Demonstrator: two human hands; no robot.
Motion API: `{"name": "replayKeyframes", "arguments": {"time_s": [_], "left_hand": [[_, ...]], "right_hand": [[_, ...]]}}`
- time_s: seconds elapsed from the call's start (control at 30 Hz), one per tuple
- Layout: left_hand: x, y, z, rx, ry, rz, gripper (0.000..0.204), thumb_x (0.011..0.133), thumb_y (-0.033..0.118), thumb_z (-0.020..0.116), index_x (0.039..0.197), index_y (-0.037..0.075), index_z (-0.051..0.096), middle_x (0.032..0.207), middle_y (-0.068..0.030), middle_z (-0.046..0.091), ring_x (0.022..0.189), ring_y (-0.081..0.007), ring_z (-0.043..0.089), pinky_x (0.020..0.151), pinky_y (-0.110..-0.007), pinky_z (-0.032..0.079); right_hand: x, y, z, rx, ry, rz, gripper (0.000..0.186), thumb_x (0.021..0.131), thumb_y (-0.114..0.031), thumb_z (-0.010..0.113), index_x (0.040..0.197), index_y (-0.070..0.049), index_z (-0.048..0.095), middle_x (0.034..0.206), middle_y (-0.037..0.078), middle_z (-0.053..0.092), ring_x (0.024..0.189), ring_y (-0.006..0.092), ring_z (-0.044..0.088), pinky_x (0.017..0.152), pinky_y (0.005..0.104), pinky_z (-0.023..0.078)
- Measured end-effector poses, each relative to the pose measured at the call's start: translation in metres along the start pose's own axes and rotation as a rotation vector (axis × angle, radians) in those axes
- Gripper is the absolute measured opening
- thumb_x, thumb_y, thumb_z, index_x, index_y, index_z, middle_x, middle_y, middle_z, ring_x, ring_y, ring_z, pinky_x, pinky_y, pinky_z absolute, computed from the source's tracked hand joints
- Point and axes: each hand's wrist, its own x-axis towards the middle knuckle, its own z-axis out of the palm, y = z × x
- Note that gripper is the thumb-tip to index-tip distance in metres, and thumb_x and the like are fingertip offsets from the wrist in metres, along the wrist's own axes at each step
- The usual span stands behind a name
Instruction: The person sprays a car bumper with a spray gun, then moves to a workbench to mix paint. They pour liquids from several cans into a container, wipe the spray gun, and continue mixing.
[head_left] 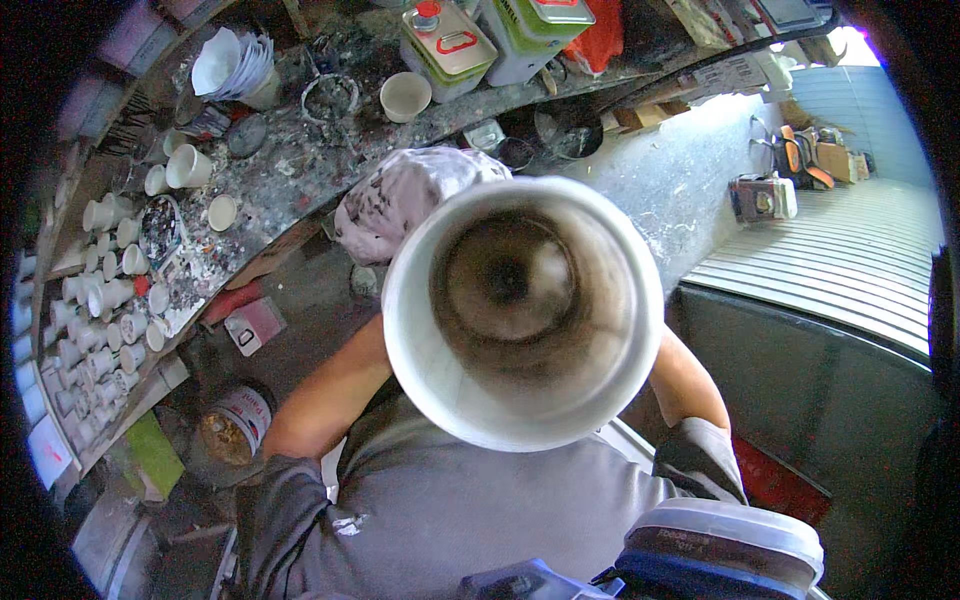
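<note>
Head: smooth, round white cup (pixel 540 385) hides both hands' fingers; grasp cannot be told.

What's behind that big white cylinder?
Around the cylinder, parts of a stained pale bundle, the left arm, the right arm and grey shirt show. Both hands are hidden.

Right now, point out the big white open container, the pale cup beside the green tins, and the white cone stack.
Big white open container (pixel 540 392): head view, on its inner wall.
Pale cup (pixel 405 97): head view, middle of its round top.
White cone stack (pixel 248 66): head view, on its overlapping edges.
</note>
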Motion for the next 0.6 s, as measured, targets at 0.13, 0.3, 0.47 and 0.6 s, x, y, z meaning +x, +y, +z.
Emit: {"name": "replayKeyframes", "arguments": {"time_s": [0.13, 0.3, 0.47, 0.6], "left_hand": [[-0.015, -0.001, -0.002, 0.010, 0.054, -0.040, 0.040, 0.095, 0.034, 0.055, 0.122, 0.004, 0.061, 0.109, -0.0230, 0.068, 0.100, -0.0401, 0.067, 0.087, -0.048, 0.055], [-0.014, 0.002, -0.003, 0.049, 0.098, -0.056, 0.042, 0.095, 0.035, 0.055, 0.123, 0.004, 0.060, 0.110, -0.0237, 0.068, 0.101, -0.0408, 0.067, 0.088, -0.049, 0.055], [-0.006, 0.015, -0.010, 0.104, 0.124, -0.060, 0.044, 0.095, 0.037, 0.054, 0.124, 0.005, 0.060, 0.111, -0.0243, 0.068, 0.102, -0.0414, 0.067, 0.088, -0.049, 0.054], [-0.014, 0.022, -0.014, 0.125, 0.154, -0.087, 0.045, 0.096, 0.039, 0.054, 0.125, 0.005, 0.060, 0.112, -0.0248, 0.068, 0.103, -0.0419, 0.066, 0.089, -0.049, 0.054]], "right_hand": [[0.011, 0.001, 0.012, 0.020, -0.004, -0.090, 0.066, 0.059, -0.007, 0.067, 0.125, 0.001, 0.068, 0.090, 0.021, 0.069, 0.077, 0.0402, 0.069, 0.070, 0.0443, 0.057], [0.011, 0.015, 0.017, 0.090, 0.031, -0.189, 0.065, 0.061, -0.009, 0.070, 0.125, 0.001, 0.068, 0.089, 0.020, 0.069, 0.073, 0.0395, 0.067, 0.067, 0.0438, 0.056], [0.017, 0.029, 0.034, 0.159, 0.116, -0.318, 0.049, 0.076, -0.024, 0.077, 0.117, 0.002, 0.070, 0.089, 0.019, 0.069, 0.072, 0.0373, 0.067, 0.065, 0.0439, 0.055], [0.015, 0.039, 0.048, 0.206, 0.140, -0.299, 0.047, 0.076, -0.025, 0.077, 0.114, 0.002, 0.071, 0.089, 0.018, 0.069, 0.074, 0.0376, 0.067, 0.066, 0.0440, 0.055]]}}
